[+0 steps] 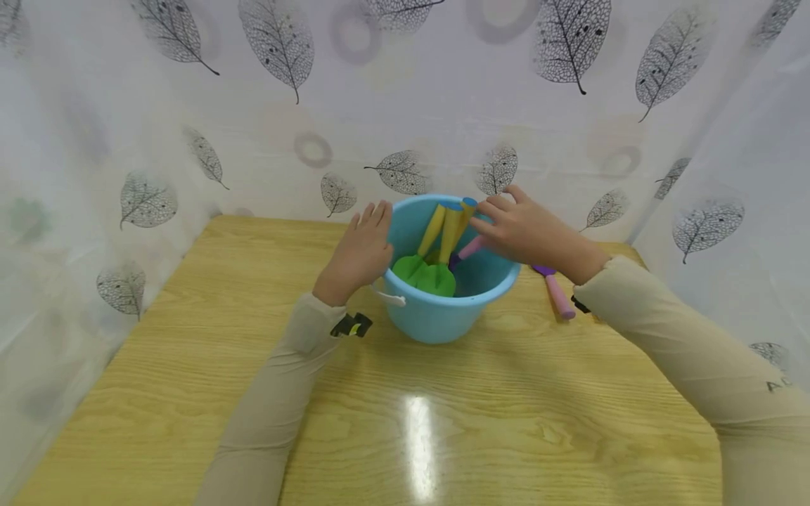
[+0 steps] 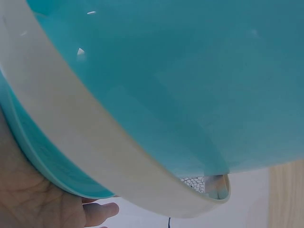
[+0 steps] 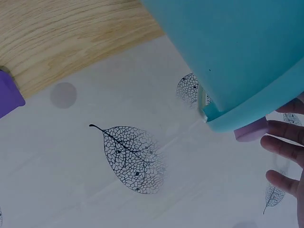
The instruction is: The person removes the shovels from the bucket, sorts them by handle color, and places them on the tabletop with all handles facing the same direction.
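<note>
A light blue bucket point(image 1: 436, 320) stands on the table, its white handle point(image 1: 389, 299) hanging at the left side. Inside lean toy tools with yellow handles point(image 1: 451, 235) and green heads point(image 1: 436, 280), plus a pink-handled tool point(image 1: 471, 247) with a purple part. My left hand point(image 1: 361, 249) rests against the bucket's left rim, fingers extended. Over the right rim is my right hand point(image 1: 519, 228), fingers spread beside the pink handle. In the right wrist view the pink handle's end point(image 3: 251, 129) shows near the fingertips; contact is hard to tell.
Right of the bucket, partly under my right forearm, lies another tool with a purple head and pink handle point(image 1: 560, 296). A dark object by the right sleeve is mostly hidden. Leaf-print sheeting point(image 1: 405, 105) hangs behind and beside the wooden table point(image 1: 354, 422).
</note>
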Motion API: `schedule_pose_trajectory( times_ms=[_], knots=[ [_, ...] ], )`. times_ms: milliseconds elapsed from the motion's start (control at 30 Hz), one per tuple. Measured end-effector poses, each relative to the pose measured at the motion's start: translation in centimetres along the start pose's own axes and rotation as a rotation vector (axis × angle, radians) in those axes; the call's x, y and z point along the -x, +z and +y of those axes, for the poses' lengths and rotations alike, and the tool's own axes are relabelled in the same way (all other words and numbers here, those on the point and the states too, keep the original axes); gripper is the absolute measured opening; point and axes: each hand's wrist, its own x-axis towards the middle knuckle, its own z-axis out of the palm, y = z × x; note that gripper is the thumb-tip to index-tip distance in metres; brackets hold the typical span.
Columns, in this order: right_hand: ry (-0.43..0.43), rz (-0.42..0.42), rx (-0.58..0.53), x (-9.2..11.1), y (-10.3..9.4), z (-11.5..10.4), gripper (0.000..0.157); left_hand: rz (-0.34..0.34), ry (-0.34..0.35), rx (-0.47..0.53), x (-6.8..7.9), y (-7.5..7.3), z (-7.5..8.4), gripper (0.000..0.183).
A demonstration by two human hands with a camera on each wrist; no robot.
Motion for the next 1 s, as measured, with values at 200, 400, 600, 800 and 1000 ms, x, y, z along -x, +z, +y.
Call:
schedule_pose_trajectory(
  times_ms=[200, 400, 600, 800, 1000],
  knots=[
    [-0.021, -0.078, -0.023, -0.9, 0.6, -0.1, 0.027, 0.0, -0.003, 0.003, 0.0, 0.1, 0.0, 0.063],
    [-0.024, -0.172, -0.048, -1.5, 1.3, -0.1, 0.031, 0.003, 0.001, -0.001, 0.0, 0.1, 0.0, 0.063],
    [-0.029, -0.238, -0.033, -2.0, 1.9, -0.2, 0.038, 0.001, 0.001, 0.005, 0.1, 0.0, 0.1, 0.063],
    [-0.022, -0.249, 0.002, -2.1, 2.2, -0.3, 0.04, 0.003, 0.001, 0.009, 0.1, 0.1, 0.1, 0.063],
    [-0.017, -0.301, 0.01, -2.2, 2.0, -0.5, 0.031, 0.002, 0.001, 0.008, 0.1, 0.1, 0.1, 0.063]
  ],
)
